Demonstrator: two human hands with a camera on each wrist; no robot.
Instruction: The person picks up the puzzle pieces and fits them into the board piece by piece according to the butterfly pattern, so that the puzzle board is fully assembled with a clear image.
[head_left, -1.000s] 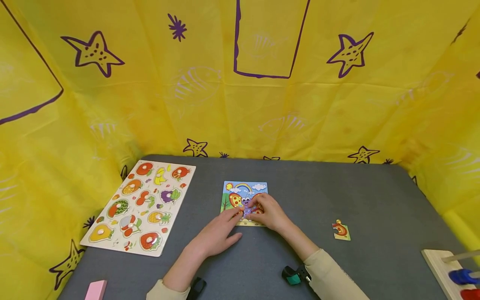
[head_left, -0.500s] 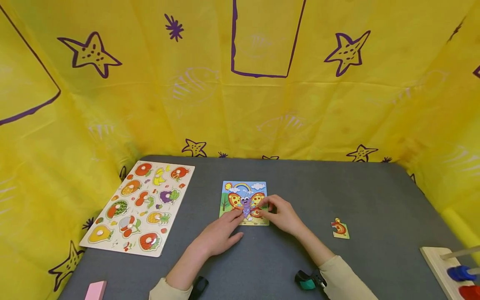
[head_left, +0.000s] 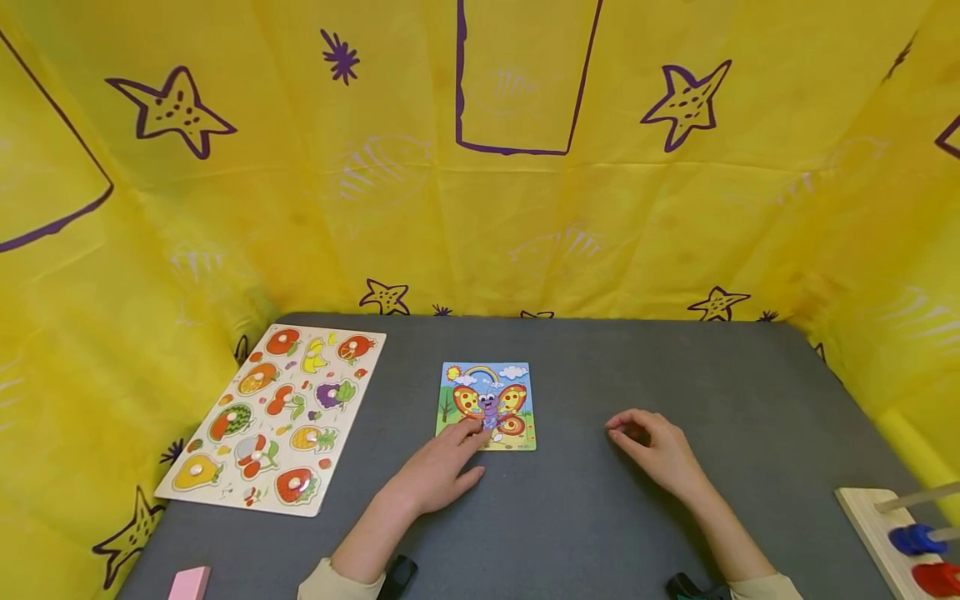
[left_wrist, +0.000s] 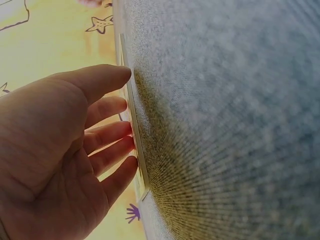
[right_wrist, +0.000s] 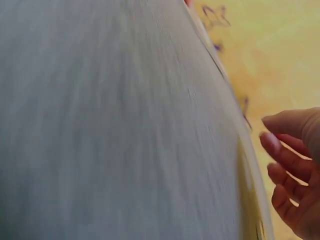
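Observation:
A butterfly jigsaw puzzle (head_left: 489, 383) lies flat on the dark table, with a rainbow and clouds along its top. The fingertips of my left hand (head_left: 438, 467) rest on its lower left part and cover that corner. In the left wrist view, the left hand (left_wrist: 65, 135) has its fingers extended to the thin puzzle edge. Away to the puzzle's right, my right hand (head_left: 660, 454) hovers over the table with fingers loosely bent. Nothing shows between the fingers of the right hand (right_wrist: 297, 170) in the right wrist view. No loose puzzle piece is visible; the right hand covers its earlier spot.
A wooden fruit peg puzzle board (head_left: 277, 417) lies at the left. A pink block (head_left: 189, 583) sits at the front left edge. At the right front stands a wooden base with blue and red rings (head_left: 877, 533). A yellow patterned cloth (head_left: 480, 233) encloses the table.
My right hand has left the butterfly puzzle and moved right, over where the loose puzzle piece lay. The left hand has stayed on the puzzle.

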